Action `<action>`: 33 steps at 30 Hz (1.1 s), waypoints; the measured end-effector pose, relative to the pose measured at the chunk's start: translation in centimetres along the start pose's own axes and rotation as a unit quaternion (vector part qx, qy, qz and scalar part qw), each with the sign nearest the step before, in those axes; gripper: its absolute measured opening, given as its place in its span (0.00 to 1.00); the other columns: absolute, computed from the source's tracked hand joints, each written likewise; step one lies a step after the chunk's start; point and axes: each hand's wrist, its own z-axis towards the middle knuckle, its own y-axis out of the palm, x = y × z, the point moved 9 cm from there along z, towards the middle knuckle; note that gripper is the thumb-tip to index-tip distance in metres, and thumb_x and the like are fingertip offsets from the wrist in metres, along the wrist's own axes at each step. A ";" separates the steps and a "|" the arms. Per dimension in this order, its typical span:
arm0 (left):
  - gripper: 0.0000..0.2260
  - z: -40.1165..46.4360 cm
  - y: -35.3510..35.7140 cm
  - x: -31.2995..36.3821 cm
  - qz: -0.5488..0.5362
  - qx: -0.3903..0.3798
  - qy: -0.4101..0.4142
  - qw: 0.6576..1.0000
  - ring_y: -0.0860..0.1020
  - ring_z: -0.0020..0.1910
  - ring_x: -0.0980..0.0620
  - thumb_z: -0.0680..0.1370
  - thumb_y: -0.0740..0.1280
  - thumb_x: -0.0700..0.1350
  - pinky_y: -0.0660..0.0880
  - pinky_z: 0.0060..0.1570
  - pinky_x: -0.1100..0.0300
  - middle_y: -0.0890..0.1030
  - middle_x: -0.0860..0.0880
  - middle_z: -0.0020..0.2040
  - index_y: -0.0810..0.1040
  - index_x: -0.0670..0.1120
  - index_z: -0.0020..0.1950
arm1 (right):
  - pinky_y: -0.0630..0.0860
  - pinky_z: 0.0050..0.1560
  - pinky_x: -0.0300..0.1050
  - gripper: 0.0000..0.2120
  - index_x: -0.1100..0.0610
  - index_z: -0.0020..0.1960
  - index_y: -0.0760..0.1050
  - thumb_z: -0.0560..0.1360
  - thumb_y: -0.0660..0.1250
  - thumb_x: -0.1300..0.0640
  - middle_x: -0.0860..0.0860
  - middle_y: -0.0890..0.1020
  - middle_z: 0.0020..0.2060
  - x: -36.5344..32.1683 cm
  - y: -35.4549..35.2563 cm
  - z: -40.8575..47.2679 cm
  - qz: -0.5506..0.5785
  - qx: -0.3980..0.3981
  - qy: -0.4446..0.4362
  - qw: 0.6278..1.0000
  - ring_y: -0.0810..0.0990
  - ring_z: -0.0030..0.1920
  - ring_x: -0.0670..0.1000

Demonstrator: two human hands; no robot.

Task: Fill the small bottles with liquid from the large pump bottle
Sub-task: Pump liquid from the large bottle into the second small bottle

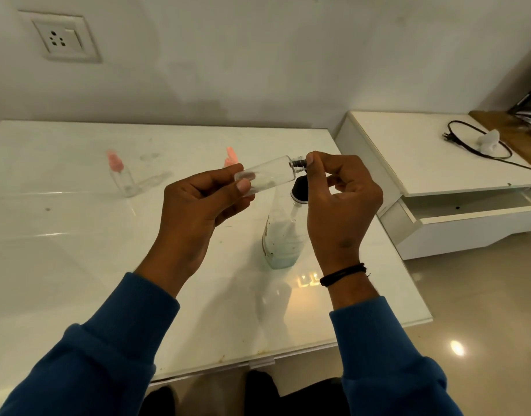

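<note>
Table (78,250): white glossy top, carrying the bottles, in front of the person
Large pump bottle (280,238): stands upright on the table just below and between the hands, nearer the right one; its dark pump head sits right under the held bottle's neck; pale liquid shows in its lower part
Left hand (198,202): grasps the base end of the clear small bottle (267,172), thumb over the front, fingers curled behind
Right hand (339,190): thumb and forefinger pinch the dark threaded neck (298,162) of the same bottle; whether a cap sits there I cannot tell
Long axis: the held bottle lies nearly level, base to the left, neck to the right and a little raised; it looks empty
Turning point: as I judge it, the mouth must come round to meet the pump spout below, so the right hand, the nearer one, should go to the pump
Other small bottles: one pink-capped bottle (121,175) stands far left; another pink cap (230,157) peeks out behind the left hand
</note>
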 end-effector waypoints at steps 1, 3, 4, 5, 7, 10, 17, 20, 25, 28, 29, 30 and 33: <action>0.18 0.0 0.1 0.1 0.001 -0.002 0.001 1.000 0.86 0.53 0.43 0.70 0.74 0.44 0.82 0.52 0.57 0.86 0.45 0.55 0.83 0.43 0.59 | 0.71 0.41 0.26 0.05 0.48 0.45 0.78 0.76 0.73 0.57 0.44 0.82 0.40 -0.1 -0.1 0.2 -0.004 0.003 -0.003 1.000 0.78 0.39 0.42; 0.18 0.0 0.1 0.2 0.002 -0.004 0.005 1.000 0.86 0.53 0.43 0.70 0.74 0.43 0.82 0.51 0.57 0.87 0.45 0.55 0.83 0.43 0.60 | 0.70 0.40 0.26 0.07 0.46 0.44 0.77 0.76 0.73 0.57 0.43 0.81 0.39 -0.1 -0.1 0.3 -0.010 0.009 0.000 1.000 0.78 0.38 0.41; 0.17 0.0 0.1 0.2 0.001 -0.003 0.006 1.000 0.86 0.53 0.43 0.70 0.74 0.43 0.82 0.52 0.57 0.87 0.45 0.55 0.83 0.43 0.59 | 0.70 0.39 0.26 0.08 0.46 0.44 0.77 0.76 0.73 0.57 0.42 0.81 0.39 0.0 0.0 0.1 -0.009 0.010 0.005 1.000 0.78 0.38 0.41; 0.17 0.0 0.0 0.2 0.001 -0.001 0.006 1.000 0.86 0.53 0.43 0.70 0.74 0.43 0.82 0.52 0.57 0.87 0.45 0.55 0.84 0.43 0.58 | 0.71 0.39 0.27 0.08 0.46 0.44 0.77 0.76 0.73 0.57 0.43 0.81 0.38 0.1 0.1 -0.1 -0.004 0.010 0.010 1.000 0.78 0.38 0.40; 0.16 -0.1 0.0 0.2 0.000 0.001 0.004 1.000 0.86 0.53 0.43 0.70 0.74 0.43 0.82 0.52 0.57 0.87 0.45 0.55 0.84 0.44 0.58 | 0.72 0.40 0.27 0.05 0.49 0.44 0.78 0.76 0.73 0.57 0.45 0.82 0.39 0.3 0.1 -0.4 0.006 0.010 0.015 1.000 0.79 0.39 0.41; 0.17 -0.1 0.0 0.2 0.007 0.001 0.004 1.000 0.85 0.54 0.43 0.70 0.74 0.44 0.82 0.54 0.55 0.86 0.45 0.57 0.84 0.44 0.58 | 0.73 0.39 0.29 0.05 0.49 0.43 0.79 0.76 0.73 0.57 0.45 0.82 0.39 0.1 -0.1 -0.1 0.001 0.012 0.006 1.000 0.79 0.38 0.43; 0.19 0.0 0.0 0.1 -0.003 -0.004 0.007 1.000 0.85 0.56 0.44 0.69 0.74 0.42 0.82 0.56 0.54 0.86 0.45 0.57 0.83 0.41 0.60 | 0.75 0.38 0.35 0.07 0.48 0.43 0.77 0.76 0.73 0.57 0.45 0.82 0.39 -0.1 0.0 -0.4 -0.008 0.022 -0.004 1.000 0.79 0.38 0.45; 0.20 0.0 0.1 0.1 -0.005 -0.004 0.006 1.000 0.85 0.55 0.44 0.69 0.74 0.41 0.82 0.56 0.54 0.86 0.45 0.56 0.82 0.40 0.61 | 0.77 0.38 0.40 0.07 0.47 0.43 0.77 0.76 0.73 0.56 0.43 0.81 0.38 -0.3 -0.2 -0.1 -0.016 0.023 -0.010 1.000 0.80 0.38 0.46; 0.22 0.1 0.1 0.1 0.012 -0.009 0.009 1.000 0.85 0.55 0.45 0.70 0.74 0.42 0.82 0.55 0.55 0.86 0.46 0.56 0.81 0.40 0.63 | 0.77 0.36 0.41 0.09 0.47 0.40 0.76 0.75 0.73 0.56 0.43 0.80 0.36 -0.4 -0.2 0.0 -0.025 0.034 -0.008 0.999 0.79 0.37 0.49; 0.18 0.1 -0.1 0.2 0.006 -0.001 0.010 1.000 0.85 0.55 0.45 0.69 0.74 0.42 0.82 0.56 0.55 0.86 0.45 0.56 0.83 0.42 0.59 | 0.77 0.36 0.42 0.08 0.48 0.42 0.77 0.76 0.73 0.57 0.44 0.81 0.38 -0.1 -0.1 -0.5 -0.012 0.030 0.001 0.999 0.80 0.38 0.48; 0.17 0.1 -0.2 0.2 0.001 0.001 0.010 1.000 0.85 0.56 0.44 0.69 0.74 0.41 0.82 0.56 0.54 0.86 0.45 0.56 0.84 0.42 0.58 | 0.78 0.37 0.42 0.07 0.48 0.42 0.77 0.76 0.73 0.57 0.44 0.81 0.38 -0.2 -0.1 -0.4 -0.010 0.029 0.002 1.000 0.80 0.38 0.48; 0.17 0.1 -0.2 0.1 -0.001 0.001 0.009 1.000 0.85 0.56 0.44 0.69 0.74 0.41 0.82 0.56 0.54 0.86 0.45 0.57 0.84 0.42 0.58 | 0.79 0.37 0.43 0.08 0.47 0.42 0.77 0.76 0.73 0.56 0.43 0.81 0.37 -0.3 -0.1 -0.2 -0.012 0.028 0.002 1.000 0.80 0.38 0.48; 0.19 0.0 0.1 0.2 0.004 -0.007 0.011 1.000 0.85 0.55 0.45 0.70 0.74 0.41 0.82 0.57 0.54 0.86 0.45 0.57 0.83 0.41 0.60 | 0.78 0.36 0.41 0.09 0.46 0.40 0.76 0.75 0.73 0.55 0.42 0.80 0.36 -0.7 -0.3 0.3 -0.026 0.037 -0.005 0.999 0.80 0.37 0.47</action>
